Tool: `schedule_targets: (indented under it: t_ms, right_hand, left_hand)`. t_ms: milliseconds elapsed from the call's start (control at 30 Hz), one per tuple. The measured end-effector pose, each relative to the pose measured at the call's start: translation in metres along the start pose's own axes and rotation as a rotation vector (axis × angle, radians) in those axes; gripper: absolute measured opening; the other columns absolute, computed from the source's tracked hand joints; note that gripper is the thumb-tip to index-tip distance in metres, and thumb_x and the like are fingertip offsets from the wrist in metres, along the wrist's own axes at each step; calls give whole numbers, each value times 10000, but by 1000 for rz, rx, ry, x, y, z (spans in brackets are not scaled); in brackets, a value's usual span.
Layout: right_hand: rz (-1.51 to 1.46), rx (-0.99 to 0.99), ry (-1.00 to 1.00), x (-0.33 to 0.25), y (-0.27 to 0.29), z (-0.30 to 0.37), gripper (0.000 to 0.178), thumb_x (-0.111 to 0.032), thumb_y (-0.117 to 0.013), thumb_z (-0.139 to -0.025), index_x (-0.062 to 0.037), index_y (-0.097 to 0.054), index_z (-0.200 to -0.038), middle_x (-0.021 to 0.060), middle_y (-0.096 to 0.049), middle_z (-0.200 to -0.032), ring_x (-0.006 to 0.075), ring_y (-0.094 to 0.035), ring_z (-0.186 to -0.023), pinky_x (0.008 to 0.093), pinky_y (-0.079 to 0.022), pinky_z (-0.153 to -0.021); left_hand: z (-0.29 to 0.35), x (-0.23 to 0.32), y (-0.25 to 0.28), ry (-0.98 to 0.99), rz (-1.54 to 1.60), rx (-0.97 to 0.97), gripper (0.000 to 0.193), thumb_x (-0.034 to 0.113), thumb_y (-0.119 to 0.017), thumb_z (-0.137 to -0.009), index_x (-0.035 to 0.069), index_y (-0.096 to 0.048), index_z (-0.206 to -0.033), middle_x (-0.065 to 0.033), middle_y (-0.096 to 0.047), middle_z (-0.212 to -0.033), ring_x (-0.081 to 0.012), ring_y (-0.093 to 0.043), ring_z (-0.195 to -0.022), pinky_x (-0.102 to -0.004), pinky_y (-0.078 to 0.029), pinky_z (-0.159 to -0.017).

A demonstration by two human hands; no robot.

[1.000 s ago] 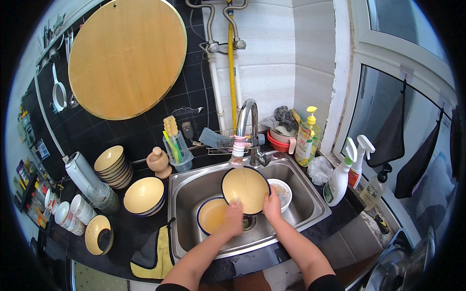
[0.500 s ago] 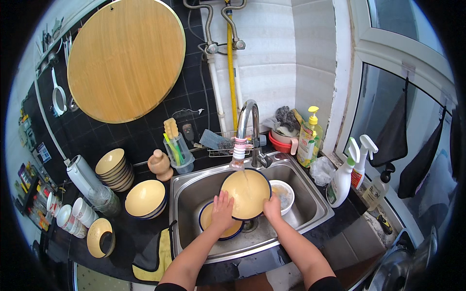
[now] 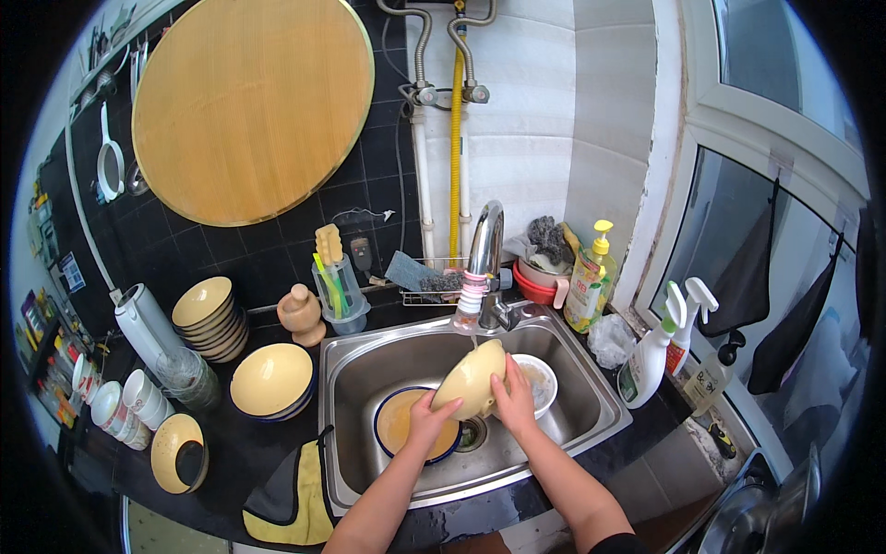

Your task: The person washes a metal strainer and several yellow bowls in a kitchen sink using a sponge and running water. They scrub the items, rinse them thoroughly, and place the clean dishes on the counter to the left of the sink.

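Note:
Between both hands, over the sink (image 3: pixel 346 369), a cream-yellow bowl (image 3: pixel 469 377) is tipped steeply on its side, its pale outside facing up and right. My left hand (image 3: pixel 430 420) grips its lower left edge. My right hand (image 3: pixel 515 397) is closed on its right side, fingers against the outer wall and base. Just above the bowl is the faucet (image 3: pixel 484 249), with pink and white bands round its spout. Down in the sink sit a blue-rimmed yellow bowl (image 3: pixel 392 420), partly behind my left hand, and a white bowl (image 3: pixel 544 379) with cloudy contents.
Left of the sink are a stack of bowls (image 3: pixel 208 319), more bowls (image 3: pixel 272 379), a yellow and grey cloth (image 3: pixel 295 508) and a utensil holder (image 3: pixel 341 295). Right of it stand a yellow pump bottle (image 3: pixel 588 282) and white spray bottles (image 3: pixel 649 360). A wire rack (image 3: pixel 429 297) sits behind.
The held bowl has turned from showing its inside to showing its outside. My left hand has gone from the inner surface to the edge; my right hand has shifted onto the outer wall.

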State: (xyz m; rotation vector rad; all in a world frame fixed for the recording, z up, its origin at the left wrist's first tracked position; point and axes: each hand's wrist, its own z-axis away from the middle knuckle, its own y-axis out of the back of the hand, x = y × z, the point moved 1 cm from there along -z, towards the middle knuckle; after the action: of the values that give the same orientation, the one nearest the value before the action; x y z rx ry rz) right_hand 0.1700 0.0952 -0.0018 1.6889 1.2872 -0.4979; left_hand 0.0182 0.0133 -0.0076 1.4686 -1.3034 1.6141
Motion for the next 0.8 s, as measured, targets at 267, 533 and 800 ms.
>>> schedule_targets:
  t_ms: [267, 533, 800]
  right_hand:
    - [262, -84, 285, -52, -20, -24, 672, -343, -573, -754, 19, -334, -1268, 235, -304, -1318, 370, -264, -1236, 435, -229, -1008]
    - [349, -59, 153, -57, -42, -55, 586, -294, -527, -726, 3, -396, -1215, 213, -414, -1223, 352, -345, -1171, 451, -241, -990]
    - [247, -105, -70, -32, -41, -75, 507, -345, -475, -770, -43, -461, -1176, 144, -551, -1073, 291, -503, -1013, 370, -365, -865]
  left_hand:
    - [-7, -7, 14, 125, 261, -48, 270, 111, -626, -779, 22, -542, -1019, -60, -597, -975, -116, -550, -877, -258, -404, -805]
    - [-6, -1, 14, 122, 281, -32, 266, 113, -601, -797, 20, -534, -1036, -55, -588, -997, -123, -532, -918, -273, -383, -832]
    - [-3, 4, 17, 130, 303, -33, 283, 124, -599, -797, 12, -526, -1046, -68, -578, -1022, -134, -522, -942, -276, -371, -850]
